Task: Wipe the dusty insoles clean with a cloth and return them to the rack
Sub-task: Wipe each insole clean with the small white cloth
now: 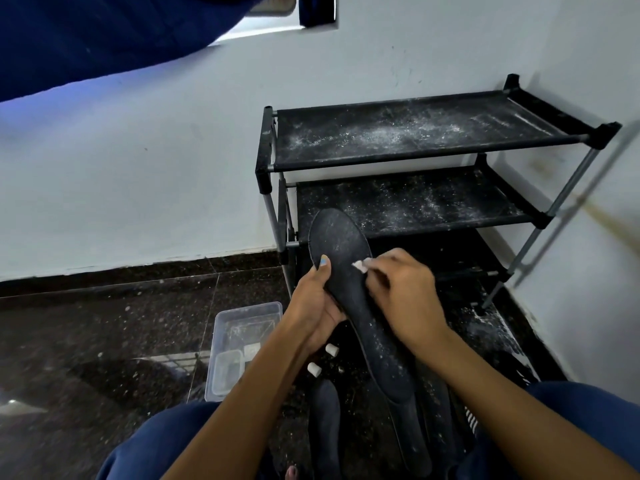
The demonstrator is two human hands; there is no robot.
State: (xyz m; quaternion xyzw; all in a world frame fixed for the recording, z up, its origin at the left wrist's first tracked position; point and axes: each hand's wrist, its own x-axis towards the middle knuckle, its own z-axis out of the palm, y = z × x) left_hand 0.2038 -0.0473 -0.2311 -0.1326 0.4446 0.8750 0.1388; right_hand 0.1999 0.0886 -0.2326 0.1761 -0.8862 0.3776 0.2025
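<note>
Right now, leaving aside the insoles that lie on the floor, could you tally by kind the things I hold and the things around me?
held insole: 1
cloth: 1
shoe rack: 1
clear plastic boxes: 2, the small one inside the large one
small white caps on the floor: 2
Total: 7

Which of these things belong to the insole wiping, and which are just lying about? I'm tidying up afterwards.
Part of the job:
- insole gripped by the left hand
- cloth pinched in the right hand
- more insoles on the floor
- dusty rack

Lying about:
- clear plastic box
- two small white cylinders
</note>
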